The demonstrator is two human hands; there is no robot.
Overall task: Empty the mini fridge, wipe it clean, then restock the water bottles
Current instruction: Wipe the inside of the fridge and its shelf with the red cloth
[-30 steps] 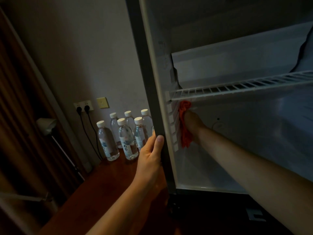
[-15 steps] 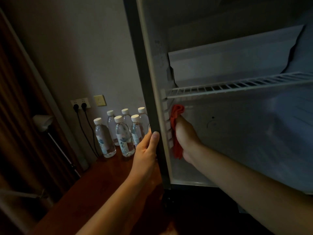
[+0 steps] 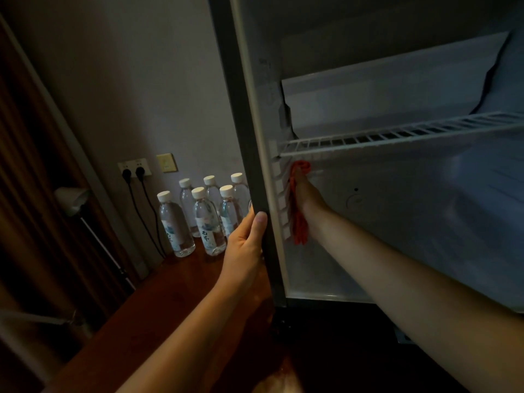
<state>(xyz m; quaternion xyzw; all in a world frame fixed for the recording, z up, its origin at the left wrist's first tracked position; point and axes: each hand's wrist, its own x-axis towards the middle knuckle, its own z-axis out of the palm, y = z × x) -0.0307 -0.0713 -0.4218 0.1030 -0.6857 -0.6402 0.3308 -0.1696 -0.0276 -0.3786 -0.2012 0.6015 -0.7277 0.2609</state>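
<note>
My left hand [image 3: 246, 245] grips the fridge frame [image 3: 246, 154] for support; my right hand [image 3: 307, 199] presses the red cloth [image 3: 297, 222], fingers closed around it, on the side wall.

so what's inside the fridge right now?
Inside the fridge: a bare wire shelf, and the right hand pressing a red cloth to the left wall. No bottles visible; the arm hides part of the floor.

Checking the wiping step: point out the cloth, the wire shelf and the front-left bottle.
cloth [image 3: 298, 222], head view, on its hanging lower folds
wire shelf [image 3: 397, 137], head view, on its front rail
front-left bottle [image 3: 174, 222], head view, on its body above the label
</note>
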